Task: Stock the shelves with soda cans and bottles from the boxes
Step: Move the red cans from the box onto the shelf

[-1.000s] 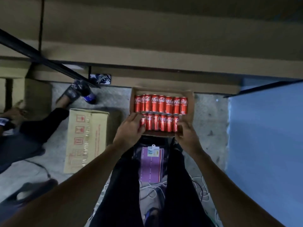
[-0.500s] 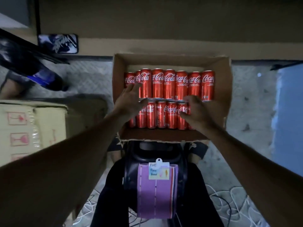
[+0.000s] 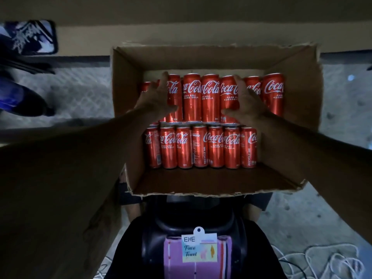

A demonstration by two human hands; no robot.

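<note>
Patterned grey floor (image 3: 84, 91) spreads in poor light beneath an open cardboard box (image 3: 128, 81), with a pale beige board (image 3: 181, 33) running across behind it; the box fills far more of the view than it did a second ago, so the head has leaned in over it; both hands have travelled too, from the seam between the two rows up onto the far row of cans (image 3: 192, 97). The left hand (image 3: 159, 101) now lies flat against a can near that row's left end, fingers straight and thumb stretched inward along the can bottoms; the right hand (image 3: 244, 101) mirrors it a few cans along, palm pressed to the metal, thumb reaching left; neither hand is curled round anything, they bracket a small cluster between open palms. I judge this to be the start of lifting several cans at once, not one by one; nothing has left the box yet, and the near row of cans (image 3: 201, 147) stands untouched, upright and packed shoulder to shoulder. The cans are slim, glossy red cylinders with white script, slick enough to slip if squeezed only from the sides; the box is matte brown corrugated card with ragged torn rims and soft, bowed walls. Below, a purple striped towel (image 3: 177, 264) carries a paper tag (image 3: 199, 248); white cables (image 3: 322, 258) coil on the floor at right; someone's dark shoe (image 3: 18, 99) sits far left.
</note>
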